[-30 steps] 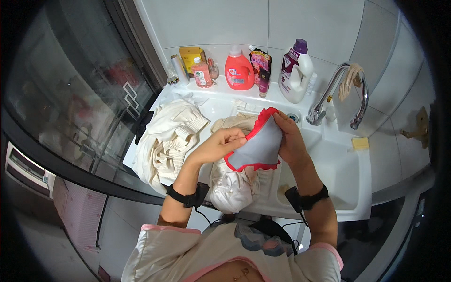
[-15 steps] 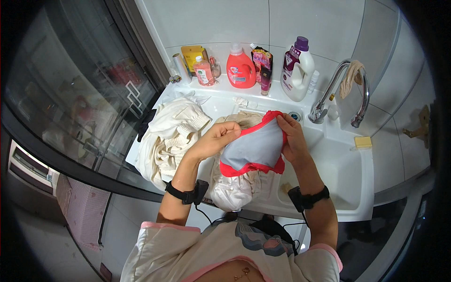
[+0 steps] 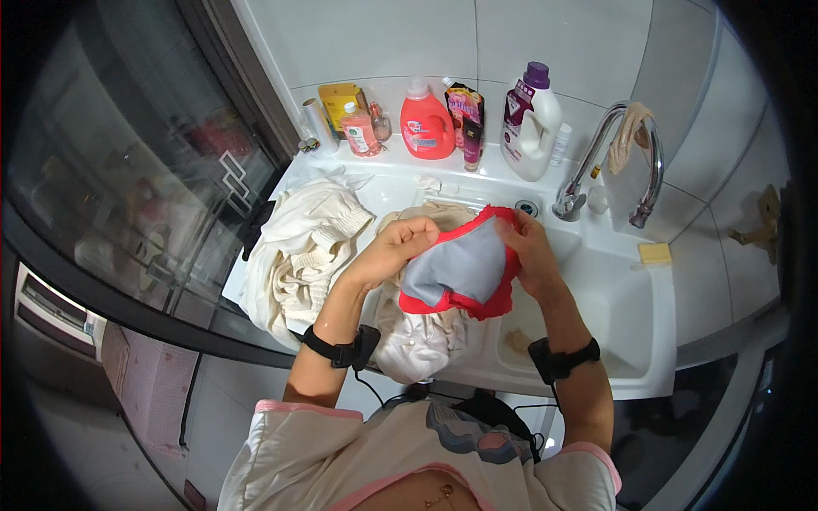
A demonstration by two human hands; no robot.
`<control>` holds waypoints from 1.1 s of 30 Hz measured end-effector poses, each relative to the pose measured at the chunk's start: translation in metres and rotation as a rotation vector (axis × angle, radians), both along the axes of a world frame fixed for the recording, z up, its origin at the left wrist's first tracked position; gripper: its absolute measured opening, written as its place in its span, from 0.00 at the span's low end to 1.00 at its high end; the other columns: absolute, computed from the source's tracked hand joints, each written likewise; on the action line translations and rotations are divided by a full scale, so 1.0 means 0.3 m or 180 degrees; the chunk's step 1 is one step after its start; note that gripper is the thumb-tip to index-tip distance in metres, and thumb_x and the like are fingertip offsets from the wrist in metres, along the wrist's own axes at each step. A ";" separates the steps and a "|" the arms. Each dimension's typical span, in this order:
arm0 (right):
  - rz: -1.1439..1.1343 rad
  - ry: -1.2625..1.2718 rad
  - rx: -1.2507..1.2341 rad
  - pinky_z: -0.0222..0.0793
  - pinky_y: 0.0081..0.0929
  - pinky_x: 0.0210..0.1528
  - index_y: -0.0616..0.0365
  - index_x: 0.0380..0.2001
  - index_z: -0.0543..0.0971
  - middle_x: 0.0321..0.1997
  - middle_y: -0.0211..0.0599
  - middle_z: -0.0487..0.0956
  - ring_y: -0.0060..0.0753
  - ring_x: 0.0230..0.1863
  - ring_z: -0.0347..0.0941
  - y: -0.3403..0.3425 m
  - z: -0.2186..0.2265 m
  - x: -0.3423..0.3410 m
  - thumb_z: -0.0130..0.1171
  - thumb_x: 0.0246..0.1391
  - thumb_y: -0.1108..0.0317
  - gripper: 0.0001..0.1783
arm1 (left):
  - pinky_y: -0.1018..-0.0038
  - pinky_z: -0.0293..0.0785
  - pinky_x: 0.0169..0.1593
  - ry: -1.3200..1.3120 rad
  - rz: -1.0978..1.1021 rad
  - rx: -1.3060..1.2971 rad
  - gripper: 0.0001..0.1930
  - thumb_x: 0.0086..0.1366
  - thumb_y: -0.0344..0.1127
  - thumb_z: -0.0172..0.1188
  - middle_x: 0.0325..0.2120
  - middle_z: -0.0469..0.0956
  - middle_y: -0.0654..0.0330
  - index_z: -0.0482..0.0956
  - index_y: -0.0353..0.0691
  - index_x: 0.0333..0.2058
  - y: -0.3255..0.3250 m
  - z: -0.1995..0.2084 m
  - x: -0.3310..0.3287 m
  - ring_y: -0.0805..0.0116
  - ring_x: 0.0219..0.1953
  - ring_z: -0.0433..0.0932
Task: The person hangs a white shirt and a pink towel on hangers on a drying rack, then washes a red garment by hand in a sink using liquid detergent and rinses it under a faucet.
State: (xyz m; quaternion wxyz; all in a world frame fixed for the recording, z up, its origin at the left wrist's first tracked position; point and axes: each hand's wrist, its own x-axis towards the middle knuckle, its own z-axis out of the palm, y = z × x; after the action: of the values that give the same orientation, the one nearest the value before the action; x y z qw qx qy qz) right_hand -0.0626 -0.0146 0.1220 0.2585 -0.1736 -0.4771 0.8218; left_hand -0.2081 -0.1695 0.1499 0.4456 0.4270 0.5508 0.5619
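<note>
Right grip (image 3: pixel 535 258) holds cloth (image 3: pixel 460 262) above sink (image 3: pixel 609 298), tiles (image 3: pixel 383 41) beyond.

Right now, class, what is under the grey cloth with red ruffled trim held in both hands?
Past the grey cloth, satiny white fabric shows on the near side, beige fabric on the far side; whatever the cloth covers is hidden.

A white shirt (image 3: pixel 358 451) has pink-edged sleeves (image 3: pixel 281 436) and a grey-blue print (image 3: pixel 452 432); beyond the shirt's sleeves, 2 black straps (image 3: pixel 319 346) carry black boxes (image 3: pixel 367 347). Thin black cables (image 3: pixel 368 387) run toward the shirt.
</note>
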 end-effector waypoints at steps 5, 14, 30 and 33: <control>-0.0066 -0.0901 0.1904 0.64 0.24 0.41 0.65 0.42 0.61 0.37 0.36 0.69 0.27 0.38 0.66 -0.006 0.016 0.049 0.65 0.32 0.65 0.34 | 0.91 0.51 0.20 -0.0031 0.0009 0.0237 0.09 0.60 0.41 0.47 0.15 0.61 0.77 0.68 0.43 0.28 0.045 0.018 0.031 0.91 0.18 0.57; 0.0861 -0.0988 0.1980 0.60 0.17 0.34 0.61 0.30 0.70 0.29 0.27 0.69 0.21 0.30 0.63 0.156 -0.082 0.215 0.52 0.46 0.68 0.08 | 0.87 0.63 0.30 -0.0406 -0.0540 0.0244 0.09 0.61 0.41 0.45 0.23 0.68 0.71 0.67 0.41 0.31 0.238 -0.049 0.150 0.85 0.25 0.64; -0.0064 -0.0323 -0.0324 0.62 0.16 0.29 0.49 0.31 0.65 0.26 0.25 0.65 0.19 0.28 0.63 0.420 -0.178 0.401 0.48 0.44 0.71 0.08 | 0.79 0.55 0.23 0.1699 -0.0918 -0.0894 0.12 0.54 0.33 0.55 0.14 0.57 0.69 0.63 0.35 0.19 0.560 -0.112 0.251 0.81 0.20 0.56; -0.0138 -0.0431 -0.0302 0.63 0.17 0.28 0.52 0.30 0.66 0.25 0.26 0.66 0.20 0.28 0.64 0.418 -0.196 0.381 0.49 0.46 0.69 0.07 | 0.81 0.54 0.23 0.1251 -0.0611 -0.0816 0.10 0.56 0.33 0.54 0.16 0.59 0.71 0.64 0.38 0.21 0.564 -0.197 0.278 0.82 0.21 0.56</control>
State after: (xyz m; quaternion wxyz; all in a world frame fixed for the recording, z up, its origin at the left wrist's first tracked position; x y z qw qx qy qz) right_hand 0.0517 0.1107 0.0630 0.2348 -0.2511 -0.4502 0.8241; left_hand -0.1246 -0.0002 0.0909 0.4317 0.5184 0.6505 0.3489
